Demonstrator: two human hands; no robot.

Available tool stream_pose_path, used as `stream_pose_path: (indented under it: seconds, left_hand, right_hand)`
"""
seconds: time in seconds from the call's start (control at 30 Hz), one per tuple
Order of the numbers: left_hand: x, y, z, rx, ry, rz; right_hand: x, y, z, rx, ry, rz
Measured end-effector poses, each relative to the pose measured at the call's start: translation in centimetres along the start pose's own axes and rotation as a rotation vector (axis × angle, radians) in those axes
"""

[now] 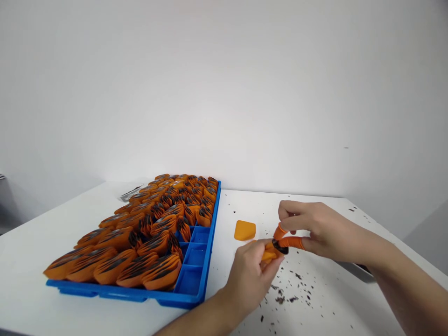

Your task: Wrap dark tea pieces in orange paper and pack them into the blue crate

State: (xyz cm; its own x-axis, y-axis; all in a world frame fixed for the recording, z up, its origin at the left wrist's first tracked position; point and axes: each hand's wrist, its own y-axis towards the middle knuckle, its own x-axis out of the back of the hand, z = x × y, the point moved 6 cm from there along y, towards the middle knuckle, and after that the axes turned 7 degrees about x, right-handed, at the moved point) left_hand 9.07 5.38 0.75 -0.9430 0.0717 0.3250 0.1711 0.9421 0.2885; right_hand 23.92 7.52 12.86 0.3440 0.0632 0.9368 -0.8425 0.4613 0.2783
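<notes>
My left hand (250, 268) is closed around a small bundle of thin orange pieces (269, 255). A dark patch shows at the bundle's upper end. My right hand (311, 231) wears orange finger covers (292, 242) on its thumb and a finger. Those two covered tips pinch the bundle at its dark end; what lies exactly between them is partly hidden. Just beyond my left hand, a flat orange piece with rounded corners (245, 230) lies on the white table.
On the left stands a blue compartment tray (208, 252), filled with fanned orange and black bundles (161, 233); several cells on its right side show bare. Dark scraps (280, 298) litter the table (224, 298). A flat grey object (355, 271) sits partly behind my right forearm. A wall (245, 93) rises behind.
</notes>
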Motion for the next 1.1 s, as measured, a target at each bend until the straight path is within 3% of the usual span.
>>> stream_pose_path:
  seconds: [0.13,0.3,0.53,0.83,0.97,1.1]
  left_hand:
    - [-0.4,0.2,0.3,0.091,-0.062,0.024]
    - [0.1,0.2,0.1,0.078,-0.169,-0.004]
    - [0.0,0.0,0.1,0.04,-0.1,-0.016]
    - [-0.2,0.0,0.3,-0.016,0.077,-0.023]
    - [0.0,0.1,0.5,0.028,-0.044,-0.03]
    - [-0.1,0.2,1.0,0.062,-0.08,-0.034]
  right_hand:
    - [-0.6,0.2,0.2,0.017,0.052,0.0]
    - [-0.9,0.0,-0.4,-0.019,0.167,-0.032]
    - [-1.4,0.4,-1.9,-0.098,0.319,-0.027]
    - [-3.0,1.6,-2.0,-0.179,0.322,0.072]
    - [-2.8,1.6,-1.8,-0.179,0.336,0.055]
    - [-3.1,1.7,-1.7,-0.194,0.201,0.04]
